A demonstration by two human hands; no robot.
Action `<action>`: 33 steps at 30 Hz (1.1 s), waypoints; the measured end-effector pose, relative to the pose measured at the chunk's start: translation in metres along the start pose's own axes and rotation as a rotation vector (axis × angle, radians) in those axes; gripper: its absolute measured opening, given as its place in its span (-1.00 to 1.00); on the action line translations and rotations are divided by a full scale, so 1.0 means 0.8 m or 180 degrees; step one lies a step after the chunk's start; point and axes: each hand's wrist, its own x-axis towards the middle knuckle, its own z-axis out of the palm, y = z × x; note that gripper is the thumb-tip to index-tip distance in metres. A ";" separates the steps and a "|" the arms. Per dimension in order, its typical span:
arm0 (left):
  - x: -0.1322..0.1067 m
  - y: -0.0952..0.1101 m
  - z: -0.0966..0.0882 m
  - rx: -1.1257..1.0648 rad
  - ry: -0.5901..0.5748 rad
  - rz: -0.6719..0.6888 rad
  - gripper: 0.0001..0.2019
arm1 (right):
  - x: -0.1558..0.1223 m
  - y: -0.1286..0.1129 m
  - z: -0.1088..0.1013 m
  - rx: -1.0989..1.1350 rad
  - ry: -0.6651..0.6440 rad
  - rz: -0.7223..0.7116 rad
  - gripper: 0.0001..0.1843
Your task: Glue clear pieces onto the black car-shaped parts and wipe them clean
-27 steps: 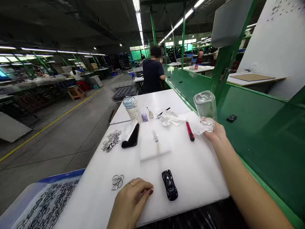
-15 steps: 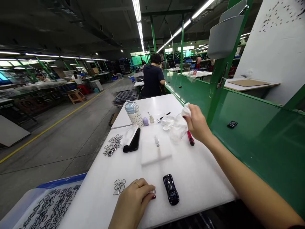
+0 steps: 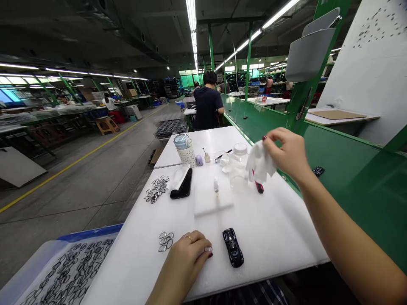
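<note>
My left hand (image 3: pixel 187 258) rests on the white foam-topped table (image 3: pixel 270 237), its thumb and fingers pinched on a small clear oval piece (image 3: pixel 208 249). Beside it, to the right, lies a glossy black toy car (image 3: pixel 233 249). Several dark-rimmed oval pieces (image 3: pixel 165 241) lie to its left. My right hand (image 3: pixel 288 152) is raised at the table's right side, fingers closed on a white cloth (image 3: pixel 260 163) that hangs down. Behind the cloth, a red utility knife (image 3: pixel 259 187) is partly hidden. A clear jar (image 3: pixel 240 154) stands left of the cloth.
A small dropper bottle (image 3: pixel 216 185) stands on a white foam block (image 3: pixel 206 207). Further left are a black case (image 3: pixel 184 186), more oval pieces (image 3: pixel 157 188) and a dotted tumbler (image 3: pixel 187 154). A tray of rings (image 3: pixel 70 271) sits lower left. A green conveyor (image 3: pixel 349 186) runs along the right.
My right hand has lifted the white cloth up and to the right; it now hangs unfolded, and the jar shows. My left hand keeps its pinch near the car. The view has shifted slightly.
</note>
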 end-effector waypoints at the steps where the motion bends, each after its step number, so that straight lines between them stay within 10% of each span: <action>1: -0.003 -0.003 0.002 -0.0170 0.0190 0.0037 -0.82 | -0.012 0.009 -0.012 0.0039 -0.0039 0.0293 -0.81; 10: 0.000 0.052 0.044 -0.3481 0.1044 -0.0938 -0.84 | -0.157 0.024 -0.033 0.1882 0.0564 0.2260 -0.62; 19: 0.002 0.088 0.063 -0.6234 0.1162 -0.1632 -0.75 | -0.229 -0.065 -0.007 0.2240 -0.1640 0.2332 -0.57; 27: 0.003 0.080 0.069 -0.6490 0.1058 -0.1244 -0.81 | -0.237 -0.091 0.022 0.1542 -0.0670 0.0241 -0.96; 33: 0.004 0.085 0.071 -0.6498 0.1303 -0.1446 -0.82 | -0.237 -0.104 0.028 0.0938 -0.0693 -0.0788 -0.77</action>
